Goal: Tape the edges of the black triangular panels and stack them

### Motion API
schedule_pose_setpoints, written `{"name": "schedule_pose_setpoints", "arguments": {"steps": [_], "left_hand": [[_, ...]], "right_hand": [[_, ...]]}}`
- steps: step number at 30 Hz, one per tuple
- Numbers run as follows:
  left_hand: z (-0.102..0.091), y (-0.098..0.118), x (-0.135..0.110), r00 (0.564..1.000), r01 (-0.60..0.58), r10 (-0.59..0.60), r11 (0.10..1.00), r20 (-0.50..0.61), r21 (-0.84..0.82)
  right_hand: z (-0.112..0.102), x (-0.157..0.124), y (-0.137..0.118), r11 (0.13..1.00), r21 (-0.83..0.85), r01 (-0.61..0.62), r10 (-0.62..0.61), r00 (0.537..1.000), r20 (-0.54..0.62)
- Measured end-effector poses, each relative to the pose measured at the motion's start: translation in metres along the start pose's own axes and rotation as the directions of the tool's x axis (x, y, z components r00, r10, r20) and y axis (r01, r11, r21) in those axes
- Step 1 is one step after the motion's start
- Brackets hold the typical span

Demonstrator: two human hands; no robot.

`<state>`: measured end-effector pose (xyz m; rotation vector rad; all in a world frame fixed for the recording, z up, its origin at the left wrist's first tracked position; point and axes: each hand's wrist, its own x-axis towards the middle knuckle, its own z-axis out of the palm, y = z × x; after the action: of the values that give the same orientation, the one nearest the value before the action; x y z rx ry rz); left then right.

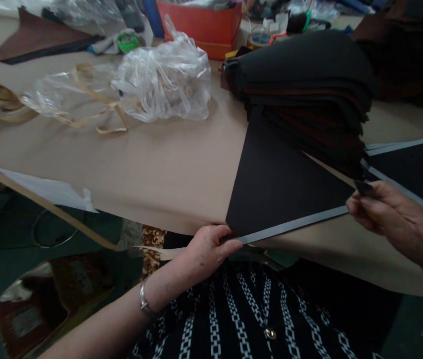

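A black sheet of fabric or leather (282, 184) lies at the table's front edge, with a grey strip (297, 222) along its near side. My left hand (211, 249) pinches the sheet's near left corner, thumb over the strip's end. A pale tape (166, 253) trails leftward from beside that hand. Near the strip's right end, my right hand (383, 214) is closed on a small dark flat piece (363, 188), which looks like a thin blade or scraper. The sheet's far part runs under a folded stack of dark pieces (305, 70).
Another black sheet with grey edging (417, 164) lies to the right. Crumpled clear plastic (166, 75) and loose beige tape (99, 97) are on the table (166, 164). An orange box (200, 27) stands behind. An open bag (58, 299) is on the floor at left.
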<state>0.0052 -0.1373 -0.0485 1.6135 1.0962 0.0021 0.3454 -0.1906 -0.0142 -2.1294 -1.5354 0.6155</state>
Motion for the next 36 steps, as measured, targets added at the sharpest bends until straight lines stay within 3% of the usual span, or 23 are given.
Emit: {"name": "schedule_pose_setpoints", "arguments": {"steps": [1, 4, 8, 14, 20, 26, 31, 36], "left_hand": [[-0.001, -0.001, 0.000, 1.000, -0.004, 0.004, 1.000, 0.005, -0.012], [-0.004, -0.003, -0.001, 1.000, 0.000, 0.000, 1.000, 0.020, -0.030], [-0.005, -0.006, 0.000, 0.999, -0.006, 0.008, 0.999, 0.041, -0.037], [-0.005, -0.009, 0.001, 0.999, -0.022, 0.023, 0.999, 0.035, -0.042], [-0.005, -0.011, 0.002, 1.000, -0.013, 0.014, 0.998, 0.021, -0.065], [-0.004, -0.010, 0.000, 1.000, -0.009, 0.009, 0.996, 0.000, -0.083], [-0.005, -0.010, 0.000, 1.000, -0.026, 0.025, 0.993, -0.011, -0.113], [-0.004, -0.011, 0.000, 0.999, -0.031, 0.030, 0.993, -0.011, -0.116]], "right_hand": [[0.005, -0.012, -0.018, 0.990, 0.130, 0.048, -0.062, 0.993, 0.101], [0.032, -0.043, -0.066, 0.931, 0.302, 0.204, -0.282, 0.928, 0.242], [0.073, -0.061, -0.094, 0.883, 0.402, 0.242, -0.388, 0.858, 0.336], [0.102, -0.063, -0.093, 0.927, 0.262, 0.270, -0.348, 0.878, 0.329], [0.114, -0.064, -0.089, 0.889, 0.074, 0.452, -0.449, 0.830, 0.332], [0.118, -0.059, -0.087, 0.830, -0.032, 0.557, -0.521, 0.795, 0.310], [0.114, -0.061, -0.089, 0.811, 0.005, 0.585, -0.555, 0.767, 0.321], [0.118, -0.061, -0.086, 0.808, -0.040, 0.588, -0.544, 0.770, 0.333]]}}
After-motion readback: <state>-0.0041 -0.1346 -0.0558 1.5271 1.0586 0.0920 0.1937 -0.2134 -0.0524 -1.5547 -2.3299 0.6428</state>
